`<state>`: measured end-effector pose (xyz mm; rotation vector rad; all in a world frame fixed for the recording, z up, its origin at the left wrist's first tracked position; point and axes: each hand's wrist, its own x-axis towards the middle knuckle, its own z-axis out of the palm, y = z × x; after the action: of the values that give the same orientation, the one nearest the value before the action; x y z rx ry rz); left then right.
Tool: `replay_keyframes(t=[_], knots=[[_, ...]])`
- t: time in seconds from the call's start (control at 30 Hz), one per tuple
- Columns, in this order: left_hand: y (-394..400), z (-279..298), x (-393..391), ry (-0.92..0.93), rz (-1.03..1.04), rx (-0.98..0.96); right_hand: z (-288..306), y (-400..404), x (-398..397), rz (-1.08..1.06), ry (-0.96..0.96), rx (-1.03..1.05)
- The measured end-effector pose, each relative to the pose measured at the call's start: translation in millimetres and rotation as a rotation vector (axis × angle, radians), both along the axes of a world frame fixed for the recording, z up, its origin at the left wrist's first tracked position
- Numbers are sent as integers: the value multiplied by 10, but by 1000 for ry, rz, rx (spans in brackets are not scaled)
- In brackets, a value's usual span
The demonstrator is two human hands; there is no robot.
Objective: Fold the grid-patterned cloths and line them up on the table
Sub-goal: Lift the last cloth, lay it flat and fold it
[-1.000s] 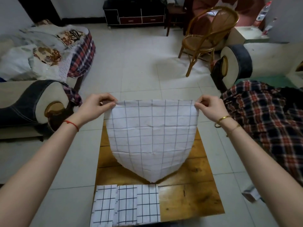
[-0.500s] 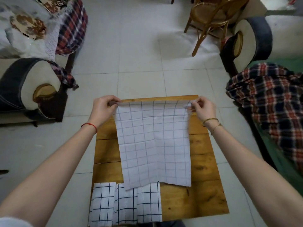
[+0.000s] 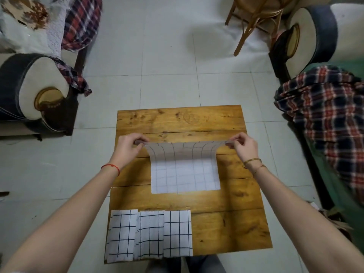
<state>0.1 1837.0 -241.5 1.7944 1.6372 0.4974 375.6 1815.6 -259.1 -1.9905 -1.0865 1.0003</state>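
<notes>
A white grid-patterned cloth point(image 3: 185, 174) lies on the middle of the wooden table point(image 3: 232, 229), its far edge lifted and curling toward me. My left hand point(image 3: 128, 145) pinches the far left corner and my right hand point(image 3: 243, 145) pinches the far right corner, both just above the table. Three folded grid cloths sit side by side along the near left edge: the left one point(image 3: 121, 235), the middle one point(image 3: 150, 234) and the right one point(image 3: 177, 233).
A sofa arm point(image 3: 33, 91) stands left of the table, with cushions and a plaid blanket point(image 3: 80, 22) behind it. On the right a sofa carries a plaid cloth point(image 3: 325, 115). A rattan chair point(image 3: 256, 18) stands far right on the tiled floor.
The cloth went from hanging in the air to lying on the table. Both hands dropped and now bring its far edge back toward me, so the far half of the table shows.
</notes>
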Motion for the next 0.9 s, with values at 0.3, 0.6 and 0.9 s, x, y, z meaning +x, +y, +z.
replay_keyframes(t=[0.3, 0.6, 0.9], knots=[[-541, -808, 18, 71, -40, -108, -501, -434, -55, -12, 25, -137], [-817, -1525, 129, 123, -58, -193, -1290, -721, -90, 141, -88, -253], [-816, -1995, 156, 90, 31, -158, -1688, -715, -150, 176, -164, -192]])
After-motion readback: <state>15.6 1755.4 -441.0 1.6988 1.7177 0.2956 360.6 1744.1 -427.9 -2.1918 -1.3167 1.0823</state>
